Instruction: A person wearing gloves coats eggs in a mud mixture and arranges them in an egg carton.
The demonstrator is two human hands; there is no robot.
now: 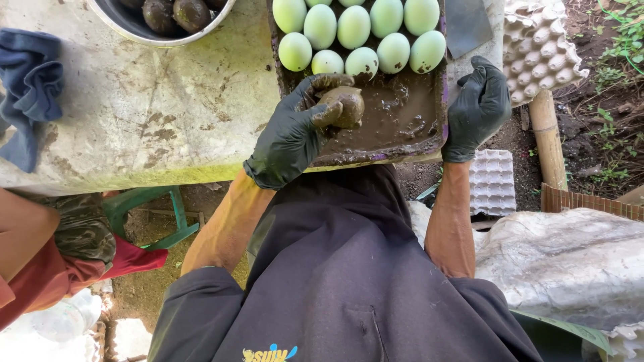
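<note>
A shallow tray (439,114) holds wet brown mud at its near end and several pale green eggs (353,27) in rows at its far end. My left hand (295,131), in a black glove, is closed around a mud-coated egg (345,106) just above the mud. My right hand (477,107), also in a black glove, grips the tray's right rim near the front corner.
A metal bowl (168,37) with dark mud-coated eggs sits at the far left of the stained table (134,114). A blue cloth (30,87) lies at the left edge. Stacked egg cartons (540,47) stand right of the tray. Another person's leg (27,228) is lower left.
</note>
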